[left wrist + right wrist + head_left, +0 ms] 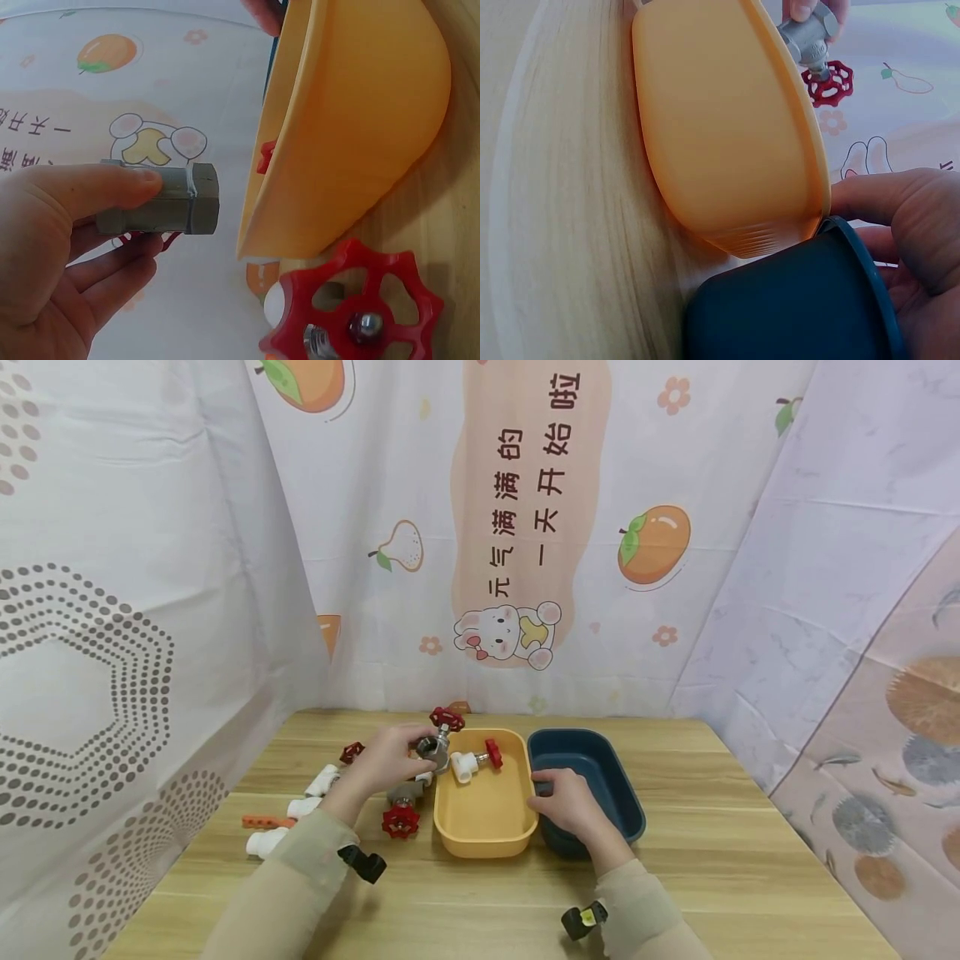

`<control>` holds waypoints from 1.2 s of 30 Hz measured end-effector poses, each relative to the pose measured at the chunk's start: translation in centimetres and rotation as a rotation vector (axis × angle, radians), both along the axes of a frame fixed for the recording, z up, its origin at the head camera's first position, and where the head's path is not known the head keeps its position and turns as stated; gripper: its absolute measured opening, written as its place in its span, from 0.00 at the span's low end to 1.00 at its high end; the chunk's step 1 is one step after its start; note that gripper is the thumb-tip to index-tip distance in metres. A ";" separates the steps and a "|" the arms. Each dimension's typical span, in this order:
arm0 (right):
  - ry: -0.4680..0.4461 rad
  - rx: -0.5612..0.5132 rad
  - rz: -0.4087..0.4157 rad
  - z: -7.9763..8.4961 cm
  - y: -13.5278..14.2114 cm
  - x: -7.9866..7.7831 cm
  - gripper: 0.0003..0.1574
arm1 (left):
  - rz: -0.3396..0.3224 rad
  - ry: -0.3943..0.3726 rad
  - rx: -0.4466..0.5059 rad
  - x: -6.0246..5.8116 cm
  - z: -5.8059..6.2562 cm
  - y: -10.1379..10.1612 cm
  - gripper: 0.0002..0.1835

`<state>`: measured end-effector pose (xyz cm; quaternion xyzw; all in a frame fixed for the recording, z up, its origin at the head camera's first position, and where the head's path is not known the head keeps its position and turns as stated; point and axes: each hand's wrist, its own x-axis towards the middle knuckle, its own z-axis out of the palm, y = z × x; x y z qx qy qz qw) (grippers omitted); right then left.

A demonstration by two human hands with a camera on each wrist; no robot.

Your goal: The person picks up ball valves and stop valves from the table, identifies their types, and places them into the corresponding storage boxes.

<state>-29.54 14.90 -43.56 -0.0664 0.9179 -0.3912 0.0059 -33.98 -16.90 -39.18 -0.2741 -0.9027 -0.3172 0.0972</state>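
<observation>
My left hand [386,758] pinches a grey metal valve [441,750] with a red handwheel, raised above the left rim of the yellow bin [487,847]. In the left wrist view, the thumb lies along the hexagonal end of the valve body [178,199]. Inside the yellow bin lies a white pipe fitting [465,767] with a small red-handled valve. My right hand [572,802] grips the adjoining rims of the yellow bin and the dark blue bin [795,300]; some of its fingers are hidden behind the blue wall in the right wrist view.
Left of the yellow bin, another valve with a red handwheel [401,820] rests on the wooden table [465,910]. Several white pipe fittings [266,842], an orange strip [262,821] and a further red handwheel [351,752] lie farther left. Printed curtains [420,460] enclose the table.
</observation>
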 end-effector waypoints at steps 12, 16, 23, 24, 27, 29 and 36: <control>-0.008 -0.005 -0.003 -0.1 0.1 0.0 0.28 | -0.043 -0.047 -0.042 -0.8 -0.2 2.5 0.16; -0.005 -0.007 0.001 -0.1 0.1 0.0 0.28 | -0.030 -0.109 -0.042 -0.7 0.1 3.3 0.16; 0.001 -0.012 -0.002 0.1 0.1 0.0 0.28 | -0.057 -0.140 -0.087 -1.1 -0.1 4.5 0.17; 0.001 -0.013 -0.002 0.1 0.1 0.0 0.28 | -0.064 -0.144 -0.088 -1.1 -0.2 4.6 0.16; 0.000 -0.011 0.000 0.1 0.1 0.0 0.29 | -0.087 -0.156 -0.086 -1.3 -0.5 5.1 0.17; -0.002 -0.010 0.000 0.0 0.1 0.0 0.29 | -0.104 -0.156 -0.088 -1.3 -0.7 5.4 0.17; 0.007 -0.009 0.007 -0.1 0.1 -0.1 0.29 | -0.149 -0.116 -0.124 -1.7 -1.3 6.8 0.17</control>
